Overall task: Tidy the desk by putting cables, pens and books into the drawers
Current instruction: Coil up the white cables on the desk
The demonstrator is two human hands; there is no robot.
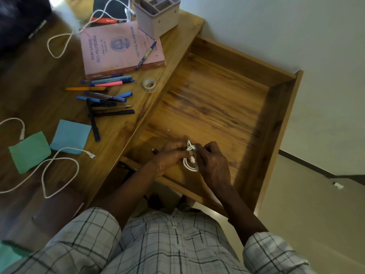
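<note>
Fingers (207,147) on cable (190,169): left hand (167,158), right hand (212,165)

A small coiled white cable (190,159) is pinched between the left hand (169,155) and the right hand (211,163), low over the near end of the open wooden drawer (217,99). A long white cable (59,165) lies in loose loops at the near left, and another white cable (79,30) trails beside the pink book (118,48). The book lies flat and closed, with a blue pen (146,55) across its corner. A scatter of pens (106,95) lies just below it.
</note>
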